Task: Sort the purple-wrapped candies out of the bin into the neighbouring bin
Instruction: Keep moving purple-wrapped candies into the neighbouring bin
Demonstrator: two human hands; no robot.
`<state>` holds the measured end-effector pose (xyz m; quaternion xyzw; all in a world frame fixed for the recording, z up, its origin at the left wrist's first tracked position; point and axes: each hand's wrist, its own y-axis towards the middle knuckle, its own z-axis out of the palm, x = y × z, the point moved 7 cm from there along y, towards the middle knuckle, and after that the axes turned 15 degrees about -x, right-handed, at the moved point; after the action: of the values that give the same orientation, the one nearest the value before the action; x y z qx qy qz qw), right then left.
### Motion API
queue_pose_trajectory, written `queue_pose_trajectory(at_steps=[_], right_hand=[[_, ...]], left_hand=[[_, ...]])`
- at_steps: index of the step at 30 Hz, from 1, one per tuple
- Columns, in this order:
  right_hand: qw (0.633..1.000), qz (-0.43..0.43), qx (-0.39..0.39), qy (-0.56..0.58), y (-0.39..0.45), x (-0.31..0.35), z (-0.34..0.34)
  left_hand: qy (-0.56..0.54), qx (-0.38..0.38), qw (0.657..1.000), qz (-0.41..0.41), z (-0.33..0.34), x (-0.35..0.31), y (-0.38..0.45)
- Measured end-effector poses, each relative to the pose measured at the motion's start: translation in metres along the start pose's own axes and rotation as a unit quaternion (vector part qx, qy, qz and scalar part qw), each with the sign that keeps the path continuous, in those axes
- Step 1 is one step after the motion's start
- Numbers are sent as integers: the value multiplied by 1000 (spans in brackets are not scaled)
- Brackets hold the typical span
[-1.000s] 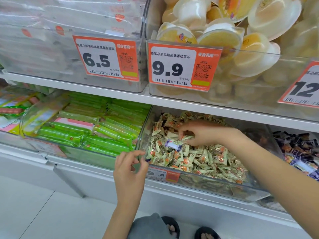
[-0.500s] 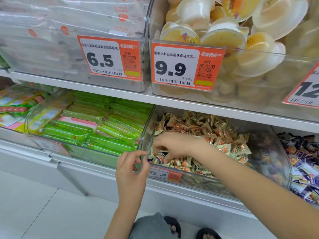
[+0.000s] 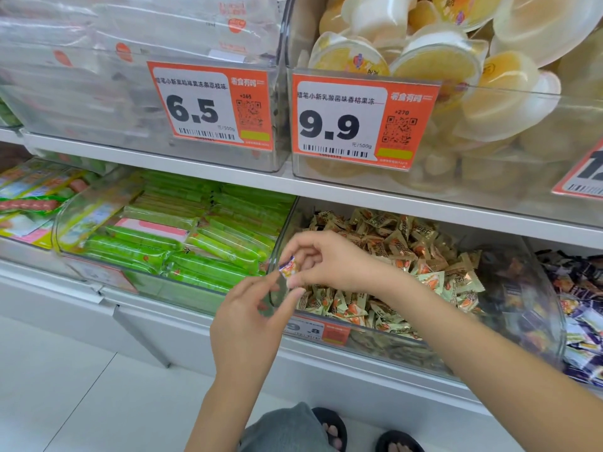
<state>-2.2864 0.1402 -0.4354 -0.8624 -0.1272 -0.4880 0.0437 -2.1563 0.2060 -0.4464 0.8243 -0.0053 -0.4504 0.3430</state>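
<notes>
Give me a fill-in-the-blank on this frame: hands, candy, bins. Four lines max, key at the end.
1. The right hand pinches a small ____-wrapped candy in its fingers.
2. The left hand is raised just ____ that candy, fingers relaxed.
3. The bin of tan-wrapped candies sits under the price tag reading ____.
4. The bin to the left of it holds long ____ packets.

Missing words: purple; below; 9.9; green
</notes>
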Motion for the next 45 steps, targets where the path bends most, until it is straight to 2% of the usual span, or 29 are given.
queue_pose_trajectory(at_steps=[6, 9, 13, 17, 22, 24, 26, 27, 29, 31, 33, 34, 37, 41, 45], right_hand=[[996, 49, 58, 55, -4, -5, 12], [996, 50, 42, 67, -3, -8, 18], [989, 83, 11, 118, -1, -15, 15], [971, 96, 52, 212, -6, -13, 15], [959, 105, 109, 239, -4, -12, 23], [970, 99, 99, 197, 2, -16, 26], [998, 16, 64, 24, 8, -21, 23], [993, -40, 68, -88, 9, -23, 23], [955, -112, 127, -243, 3, -30, 31], [925, -121, 181, -312, -3, -38, 36], [896, -130, 201, -375, -2, -40, 33], [892, -119, 205, -384, 0, -39, 28], [918, -62, 217, -328, 5, -36, 15], [934, -52, 218, -278, 8, -38, 16], [907, -84, 225, -347, 12, -39, 26]], left_hand=[[-44, -42, 994, -88, -18, 9, 7], [-80, -11, 989, -125, -13, 8, 2], [-32, 18, 998, -54, -2, -5, 3], [-7, 14, 999, -29, -5, -6, 8], [11, 9, 1000, -23, -14, -3, 7], [15, -5, 999, -45, -20, 2, 7], [8, -6, 998, -69, -23, 10, 4], [2, 2, 997, -79, -22, 14, 3], [-12, 26, 995, -99, -20, 21, -4], [-21, 45, 992, -113, -16, 25, -10], [-25, 54, 991, -122, -15, 29, -15], [-29, 58, 990, -125, -15, 31, -17], [-41, 67, 988, -132, -16, 33, -19], [-43, 91, 989, -113, -11, 33, -22], [-51, 105, 987, -110, -6, 34, -24]])
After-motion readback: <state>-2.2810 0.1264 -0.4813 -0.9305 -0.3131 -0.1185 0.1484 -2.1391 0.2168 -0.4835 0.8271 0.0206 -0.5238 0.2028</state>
